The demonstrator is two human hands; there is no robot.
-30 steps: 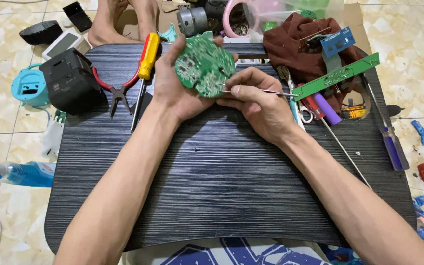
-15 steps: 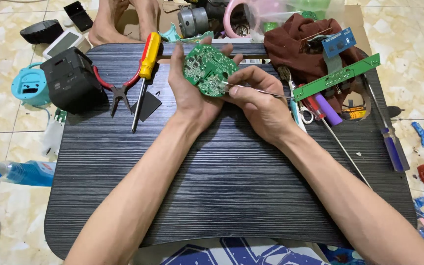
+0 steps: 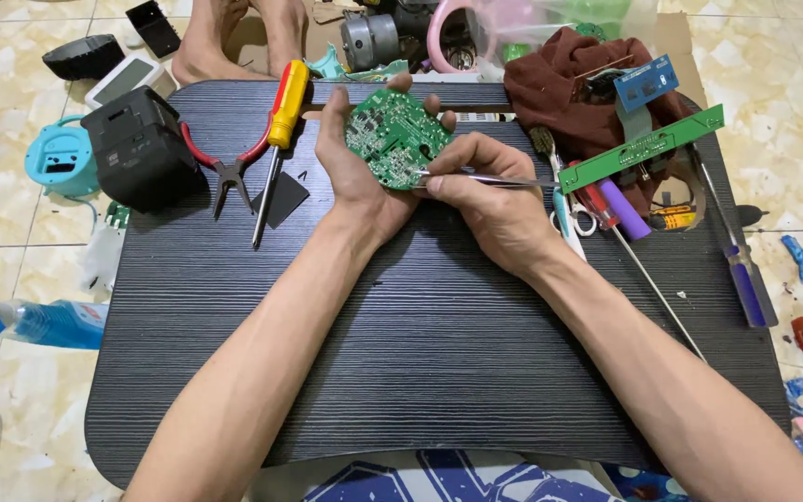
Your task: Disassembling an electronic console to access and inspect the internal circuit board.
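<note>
The right hand point(image 3: 494, 200) has its fingers pinched shut around a thin metal tool, looks like tweezers point(image 3: 485, 178), with the tip sitting right at the lower edge of the round green circuit board point(image 3: 394, 138). The left hand point(image 3: 357, 177) cradles that board from behind, fingers curled up around its rim, thumb side low, so it's closed on the board and tilting it up toward the camera. Board is held just above the far middle of the dark wood-grain table point(image 3: 420, 372), between both hands.

For this kind of poking at small parts, it probably pays to keep both wrists braced on the tabletop, keep the tool tip low and light, and not let the board flex in the grip. A slip could scratch a trace or flick a part off.

Further out: a yellow-and-red screwdriver point(image 3: 281, 130) and red-handled pliers point(image 3: 230, 167) lie to the left, next to a black boxy housing point(image 3: 141, 149). On the right there's a long green strip board point(image 3: 643, 149) resting over a dark red cloth point(image 3: 578, 84), plus a purple-handled screwdriver point(image 3: 745, 279) near the table edge.
</note>
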